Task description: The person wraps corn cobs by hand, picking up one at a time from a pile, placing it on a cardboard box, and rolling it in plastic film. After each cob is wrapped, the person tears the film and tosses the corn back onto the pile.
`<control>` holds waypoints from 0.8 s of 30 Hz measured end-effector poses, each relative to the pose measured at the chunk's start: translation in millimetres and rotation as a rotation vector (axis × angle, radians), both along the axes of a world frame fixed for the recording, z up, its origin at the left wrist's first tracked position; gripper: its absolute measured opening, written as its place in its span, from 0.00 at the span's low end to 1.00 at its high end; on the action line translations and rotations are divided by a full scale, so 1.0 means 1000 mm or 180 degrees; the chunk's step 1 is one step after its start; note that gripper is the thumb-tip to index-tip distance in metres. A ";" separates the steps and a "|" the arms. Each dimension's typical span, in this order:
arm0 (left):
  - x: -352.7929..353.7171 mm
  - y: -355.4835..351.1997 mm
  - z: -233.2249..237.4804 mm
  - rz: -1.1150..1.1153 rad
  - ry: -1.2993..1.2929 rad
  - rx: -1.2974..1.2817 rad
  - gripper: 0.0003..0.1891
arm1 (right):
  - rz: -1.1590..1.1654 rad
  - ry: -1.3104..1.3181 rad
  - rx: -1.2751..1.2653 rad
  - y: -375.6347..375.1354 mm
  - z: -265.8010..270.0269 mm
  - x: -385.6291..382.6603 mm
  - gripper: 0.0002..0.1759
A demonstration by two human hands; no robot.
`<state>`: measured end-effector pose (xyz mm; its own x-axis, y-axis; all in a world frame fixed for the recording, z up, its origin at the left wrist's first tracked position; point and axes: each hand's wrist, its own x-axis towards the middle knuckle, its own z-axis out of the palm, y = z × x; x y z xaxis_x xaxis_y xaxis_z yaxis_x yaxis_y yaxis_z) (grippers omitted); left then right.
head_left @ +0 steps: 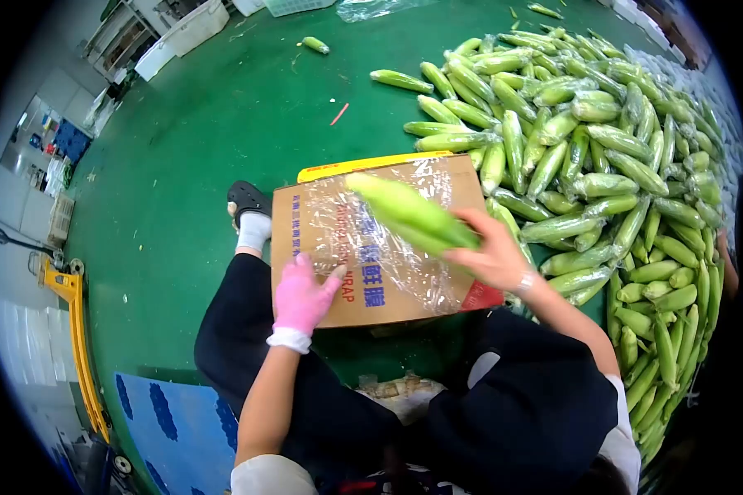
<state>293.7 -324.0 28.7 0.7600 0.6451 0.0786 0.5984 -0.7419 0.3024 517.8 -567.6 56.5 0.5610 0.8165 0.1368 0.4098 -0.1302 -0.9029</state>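
My right hand [495,254] is closed round one end of an ear of corn [409,213] in its green husk, held above a cardboard box [462,177]. The ear is slightly blurred, and its pale end points to the upper left. Printed lettering and clear plastic film [429,268] cover the box top. On the left part of the box, my left hand [301,293] wears a pink glove; its fingers are apart and nothing shows in them.
A large heap of corn [586,157], many ears film-wrapped, spreads to the right. Unwrapped ears [664,330] lie nearer me. A yellow pallet jack [70,297] and a blue patterned mat [173,421] are at left. One ear [315,44] lies alone on the green floor [198,148].
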 end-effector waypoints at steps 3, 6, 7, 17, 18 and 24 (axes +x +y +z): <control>0.017 0.023 -0.015 0.0219 0.0221 -0.0014 0.23 | 0.0364 -0.0512 0.0229 0.081 -0.029 -0.017 0.31; 0.004 0.036 -0.017 0.0101 0.0352 -0.0437 0.16 | 0.0359 -0.0782 0.0097 0.104 -0.053 -0.032 0.31; -0.005 0.034 -0.019 -0.0133 0.0225 -0.0797 0.14 | 0.0399 -0.0768 0.0092 0.099 -0.053 -0.038 0.31; -0.020 0.006 0.038 -0.1161 -0.0782 0.0233 0.37 | 0.1105 -0.0737 -0.0102 0.083 -0.050 -0.030 0.34; -0.010 0.014 0.025 -0.1572 -0.0733 0.0262 0.38 | 0.1107 -0.0696 -0.0129 0.084 -0.051 -0.030 0.36; 0.028 0.060 0.013 -0.2537 -0.0665 0.0648 0.20 | 0.0899 -0.0850 -0.0206 0.084 -0.061 -0.029 0.46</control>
